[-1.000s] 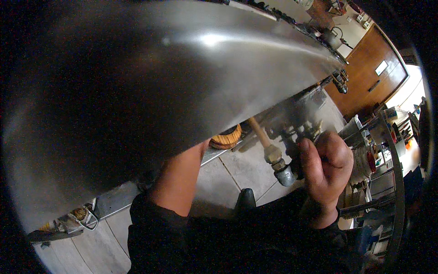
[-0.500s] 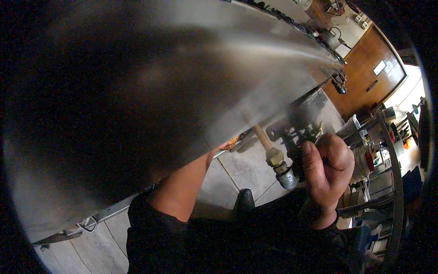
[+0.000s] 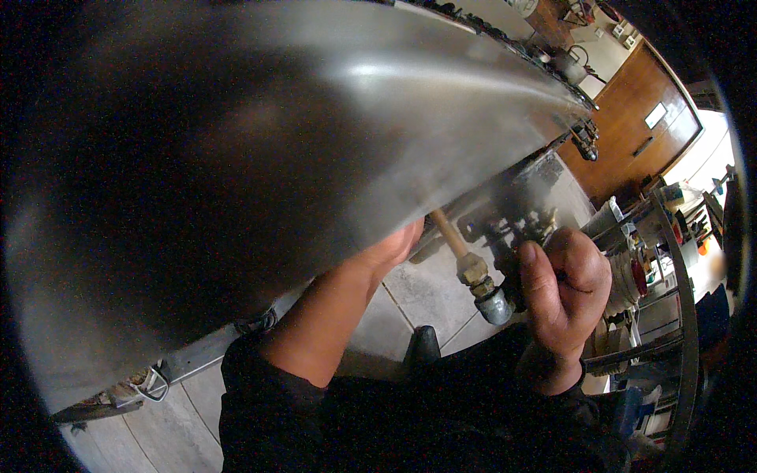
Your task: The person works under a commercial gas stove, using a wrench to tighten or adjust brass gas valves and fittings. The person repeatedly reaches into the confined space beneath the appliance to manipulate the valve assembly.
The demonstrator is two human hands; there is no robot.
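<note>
Under the lower edge of a large grey metal panel [image 3: 465,158], my left hand [image 3: 400,243] reaches in from the left, near a copper-coloured pipe [image 3: 448,232]. Its fingers are hidden by the panel. The pipe slants down to a brass nut fitting [image 3: 473,270] and a grey metal elbow [image 3: 494,306]. To the right of these, my right hand [image 3: 566,288] is closed, thumb against curled fingers, beside dark metal fittings [image 3: 509,236]. What it grips, if anything, I cannot make out.
The panel fills the upper left. A metal shelf rack [image 3: 680,315] with containers and tools stands at the right. Behind are a wooden door [image 3: 631,118] and a pot [image 3: 572,67]. Pale floor tiles [image 3: 418,288] show below, with a shoe tip [image 3: 426,344].
My left hand has moved up and right toward the pipe, and the small orange thing seen beside it earlier no longer shows. My right hand has hardly moved.
</note>
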